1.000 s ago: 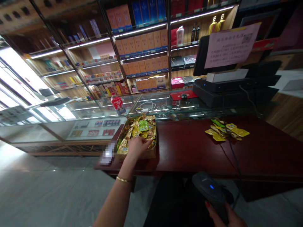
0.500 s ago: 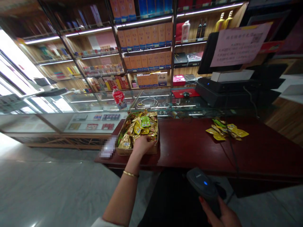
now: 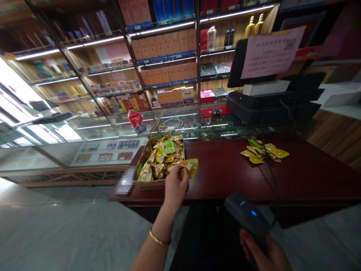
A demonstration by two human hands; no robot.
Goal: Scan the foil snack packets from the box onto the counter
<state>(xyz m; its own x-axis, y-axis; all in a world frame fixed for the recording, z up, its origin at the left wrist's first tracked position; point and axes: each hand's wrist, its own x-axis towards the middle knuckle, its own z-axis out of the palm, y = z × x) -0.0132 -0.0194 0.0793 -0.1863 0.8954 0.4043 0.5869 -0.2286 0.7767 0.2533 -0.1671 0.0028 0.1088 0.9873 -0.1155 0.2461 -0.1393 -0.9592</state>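
Note:
My left hand (image 3: 177, 185) pinches a yellow snack packet (image 3: 191, 167) above the right front edge of an open box (image 3: 152, 184). Gold, yellow and green snack packets (image 3: 159, 158) fill that box. In my right hand (image 3: 262, 250), low in front of my lap, is a black handheld barcode scanner (image 3: 248, 216) with a blue light glowing on top. Its head points up and left, toward the table's front edge. A small pile of yellow and green packets (image 3: 263, 151) lies farther right on the dark red table (image 3: 217, 169).
A pixelated pale object (image 3: 126, 182) rests left of the box. Behind the table runs a glass counter (image 3: 191, 131) bearing a red-labelled bottle (image 3: 136, 121), a mouse (image 3: 216, 112) and a monitor (image 3: 239, 64) with a paper sheet on it. A dark cable (image 3: 272, 173) crosses the table.
My left hand has come out of the box with a yellow packet and moved right. The scanner in my right hand has shifted slightly right. The view has turned a little.

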